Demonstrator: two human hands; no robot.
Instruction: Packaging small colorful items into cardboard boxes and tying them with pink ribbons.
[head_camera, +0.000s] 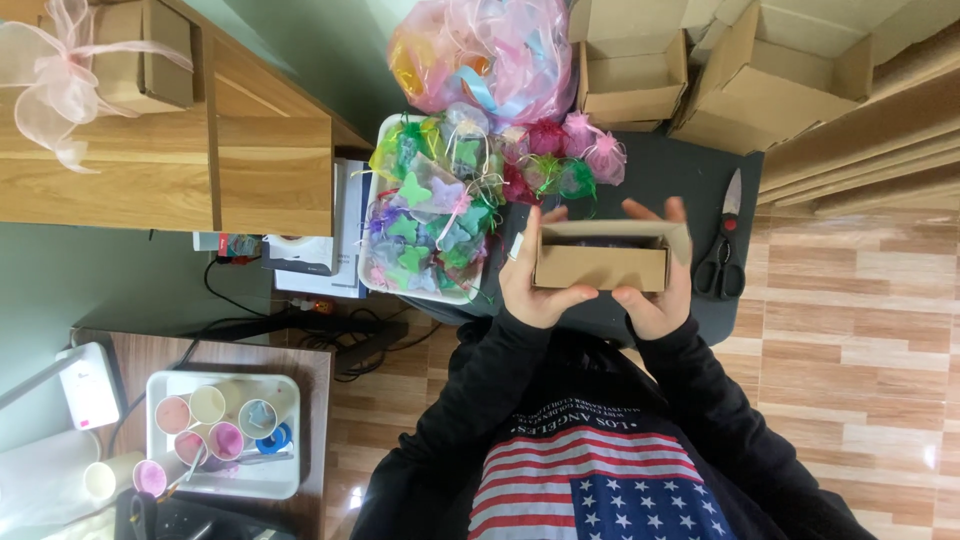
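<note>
Gripping a small cardboard box (601, 266) with both hands' fingers, left hand (535, 285) and right hand (655, 290) steadied it above the dark counter (680, 170) beside organza gift pouches (440, 200).

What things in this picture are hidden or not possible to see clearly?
Head view only:
- Inside of the small cardboard box: hidden by its front wall and flap; only something dark shows.
- Palms of the left hand and right hand: covered by the box.
- Contents of the organza pouches: blurred by fabric.
- Open cartons: cut off by the top edge.
- Scissors blade tip: too small to judge.
</note>
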